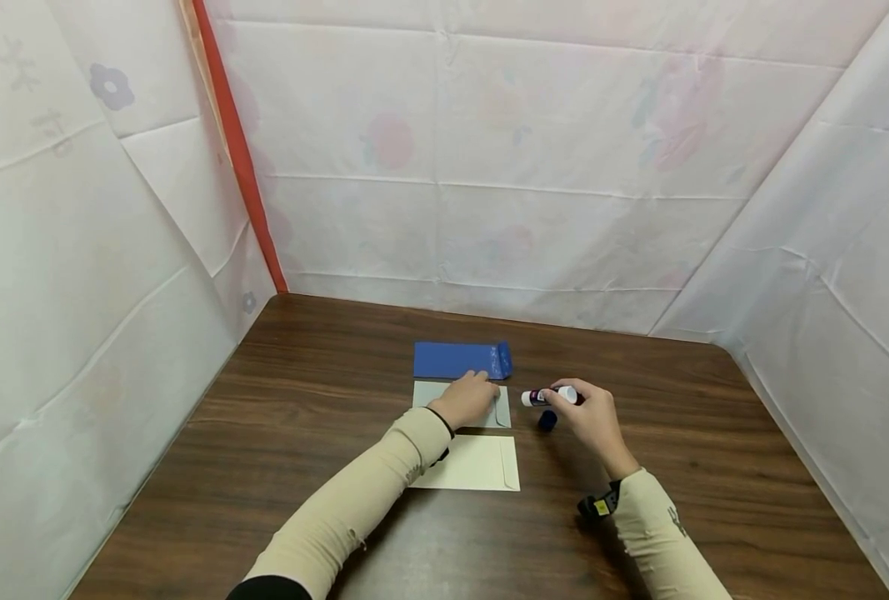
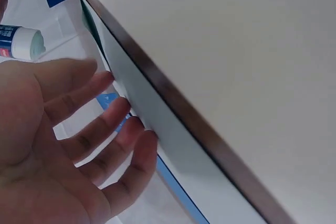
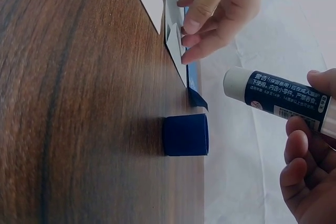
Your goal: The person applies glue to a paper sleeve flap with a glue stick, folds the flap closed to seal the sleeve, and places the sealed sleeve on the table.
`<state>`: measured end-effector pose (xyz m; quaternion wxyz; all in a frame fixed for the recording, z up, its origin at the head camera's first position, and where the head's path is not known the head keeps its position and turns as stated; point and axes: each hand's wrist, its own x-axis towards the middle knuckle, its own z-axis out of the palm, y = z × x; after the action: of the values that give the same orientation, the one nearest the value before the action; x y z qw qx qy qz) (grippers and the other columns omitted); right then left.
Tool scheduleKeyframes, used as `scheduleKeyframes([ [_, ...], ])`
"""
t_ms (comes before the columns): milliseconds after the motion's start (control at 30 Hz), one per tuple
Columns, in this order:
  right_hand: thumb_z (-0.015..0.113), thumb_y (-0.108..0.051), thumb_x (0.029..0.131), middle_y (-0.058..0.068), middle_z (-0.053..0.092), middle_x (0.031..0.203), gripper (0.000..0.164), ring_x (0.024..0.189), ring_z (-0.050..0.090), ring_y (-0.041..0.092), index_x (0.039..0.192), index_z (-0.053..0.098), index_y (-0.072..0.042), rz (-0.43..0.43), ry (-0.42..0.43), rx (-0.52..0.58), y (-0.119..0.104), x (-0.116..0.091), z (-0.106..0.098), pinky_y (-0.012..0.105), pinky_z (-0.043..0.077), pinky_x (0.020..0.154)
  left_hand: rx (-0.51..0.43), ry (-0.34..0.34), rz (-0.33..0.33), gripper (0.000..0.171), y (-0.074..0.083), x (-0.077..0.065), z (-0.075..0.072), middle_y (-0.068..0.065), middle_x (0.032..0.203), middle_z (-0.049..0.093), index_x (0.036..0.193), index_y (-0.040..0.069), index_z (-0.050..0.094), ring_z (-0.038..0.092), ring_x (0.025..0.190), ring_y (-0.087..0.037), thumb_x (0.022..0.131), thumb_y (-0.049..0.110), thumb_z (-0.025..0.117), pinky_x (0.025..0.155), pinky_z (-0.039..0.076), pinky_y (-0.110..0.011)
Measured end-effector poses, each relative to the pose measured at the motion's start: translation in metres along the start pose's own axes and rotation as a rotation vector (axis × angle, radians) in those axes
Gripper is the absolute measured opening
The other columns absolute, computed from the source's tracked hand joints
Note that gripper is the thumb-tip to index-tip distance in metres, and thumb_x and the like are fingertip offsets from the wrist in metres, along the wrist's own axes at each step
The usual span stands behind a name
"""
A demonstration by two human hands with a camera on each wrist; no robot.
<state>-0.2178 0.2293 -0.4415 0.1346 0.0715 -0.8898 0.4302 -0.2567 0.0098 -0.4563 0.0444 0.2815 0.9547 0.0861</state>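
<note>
Fingertips of my left hand (image 1: 468, 400) touch a pale grey envelope (image 1: 428, 392) in the middle of three laid in a column. In the left wrist view its fingers are loosely bent along the paper and grip nothing. The envelope's flap (image 3: 175, 43) stands slightly raised in the right wrist view. My right hand (image 1: 596, 417) pinches a glue stick (image 3: 286, 97) with a white end and a dark label, held above the table to the right of the envelope. Below it, the dark blue cap (image 3: 186, 135) stands apart on the wood.
A blue envelope (image 1: 451, 360), its patterned flap unfolded at the right, lies beyond the grey one. Nearer is a cream envelope (image 1: 474, 463), partly covered by the left forearm. White sheeting (image 1: 444, 150) surrounds the brown wooden table (image 1: 302, 375) at the back and sides.
</note>
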Motion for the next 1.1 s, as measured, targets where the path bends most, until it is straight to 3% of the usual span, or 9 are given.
scheduleKeyframes([
  [267,0.077,-0.021,0.084,0.012,0.069,0.081,0.017,0.059,0.049,0.009,0.091,0.074,-0.006,-0.018,0.016,0.009,0.0,0.0,0.001,0.022,0.04,0.051,0.003,-0.056,-0.087,0.042,0.007,0.009,0.001,-0.012,0.13,0.057,0.129,0.014,0.061,0.054,0.116,-0.028,0.094,0.037,0.064,0.088,0.054,-0.039],
  [333,0.077,-0.02,0.084,0.012,0.069,0.081,0.017,0.059,0.049,0.009,0.091,0.074,-0.005,-0.022,0.017,0.009,0.0,0.0,0.002,0.022,0.04,0.051,0.016,-0.046,-0.103,0.047,0.003,0.016,0.012,-0.014,0.131,0.056,0.131,0.014,0.059,0.053,0.117,-0.03,0.092,0.04,0.066,0.086,0.055,-0.042],
  [533,0.078,-0.019,0.083,0.012,0.07,0.08,0.017,0.059,0.049,0.008,0.09,0.074,-0.005,-0.021,0.026,0.006,-0.001,0.0,0.003,0.021,0.04,0.051,0.041,-0.042,-0.129,0.052,0.001,0.023,0.021,-0.014,0.129,0.055,0.13,0.015,0.058,0.054,0.113,-0.03,0.087,0.041,0.071,0.078,0.057,-0.043],
  [567,0.077,-0.019,0.083,0.012,0.07,0.08,0.016,0.059,0.049,0.008,0.09,0.074,-0.005,-0.02,0.026,0.009,-0.001,0.0,0.003,0.021,0.04,0.051,0.037,-0.068,-0.142,0.052,0.004,0.02,0.014,-0.014,0.131,0.054,0.132,0.015,0.057,0.053,0.115,-0.03,0.088,0.04,0.071,0.08,0.057,-0.043],
  [800,0.077,-0.021,0.084,0.012,0.069,0.081,0.017,0.059,0.049,0.009,0.092,0.074,-0.005,-0.013,0.009,0.014,-0.003,0.001,0.003,0.022,0.04,0.051,0.082,-0.134,-0.134,0.051,0.009,0.013,0.004,-0.014,0.137,0.048,0.138,0.017,0.056,0.048,0.122,-0.029,0.093,0.042,0.063,0.085,0.056,-0.045],
  [1100,0.076,-0.023,0.085,0.012,0.069,0.082,0.02,0.06,0.05,0.009,0.092,0.074,-0.005,-0.011,-0.017,0.012,-0.004,0.0,0.001,0.022,0.041,0.051,0.107,-0.203,-0.136,0.058,0.014,0.012,-0.005,-0.013,0.139,0.044,0.148,0.028,0.043,0.044,0.119,-0.025,0.095,0.045,0.059,0.084,0.055,-0.041],
])
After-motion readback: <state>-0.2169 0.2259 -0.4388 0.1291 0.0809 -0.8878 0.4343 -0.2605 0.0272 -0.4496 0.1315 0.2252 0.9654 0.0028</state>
